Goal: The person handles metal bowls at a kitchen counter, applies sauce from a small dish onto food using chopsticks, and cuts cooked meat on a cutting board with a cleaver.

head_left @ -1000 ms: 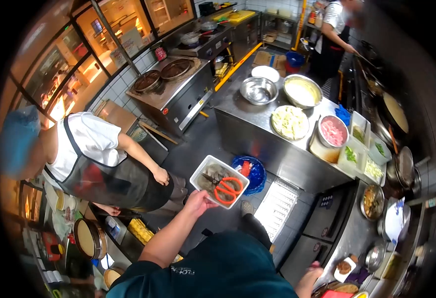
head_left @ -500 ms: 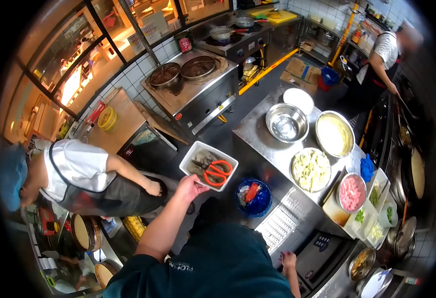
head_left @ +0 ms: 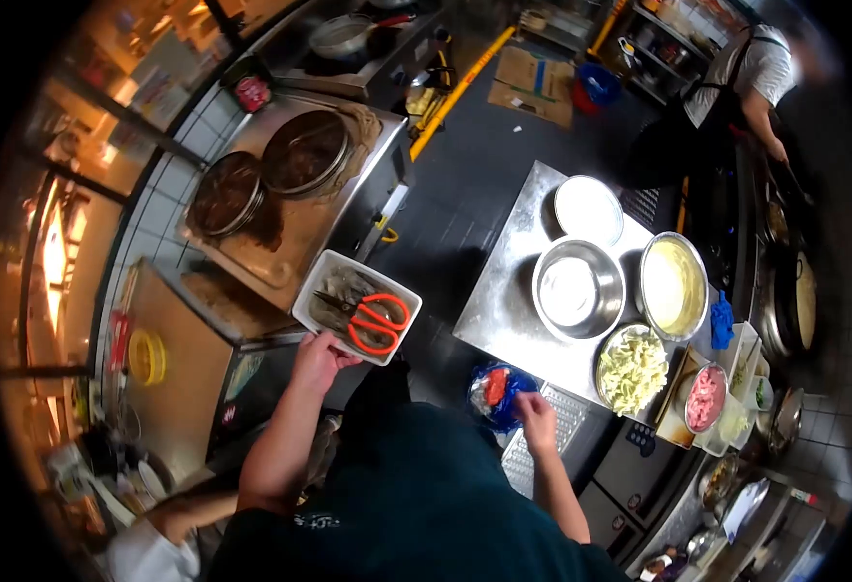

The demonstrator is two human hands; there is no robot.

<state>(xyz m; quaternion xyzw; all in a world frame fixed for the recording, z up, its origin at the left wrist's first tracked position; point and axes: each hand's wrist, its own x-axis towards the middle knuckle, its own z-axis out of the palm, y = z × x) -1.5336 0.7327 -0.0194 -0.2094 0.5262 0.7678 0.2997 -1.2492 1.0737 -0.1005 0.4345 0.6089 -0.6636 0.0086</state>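
Note:
My left hand (head_left: pixel 327 357) grips the near rim of a white rectangular tub (head_left: pixel 395 357). Scissors (head_left: pixel 379 324) with orange-red handles lie in the tub, on top of greyish wet pieces that look like shrimp. My right hand (head_left: pixel 536 423) is raised in front of my body, its fingers loosely curled, and nothing shows in them. It appears just beside a bin lined with a blue bag (head_left: pixel 509 412), which has something red and white inside. From this angle I cannot tell whether that hand touches the bin.
A steel table (head_left: pixel 500 301) at right holds a steel bowl (head_left: pixel 607 289), a bowl of chopped cabbage (head_left: pixel 633 369) and a bowl of pink meat (head_left: pixel 706 398). A stove with two round pots (head_left: pixel 305 150) stands ahead left. One co-worker (head_left: pixel 736 87) works far right; another's sleeve (head_left: pixel 159 553) shows lower left.
My view has turned left, and the tub with the scissors now sits nearer the stove. My right hand has risen from my side towards the bin. The left co-worker has shifted towards the bottom edge.

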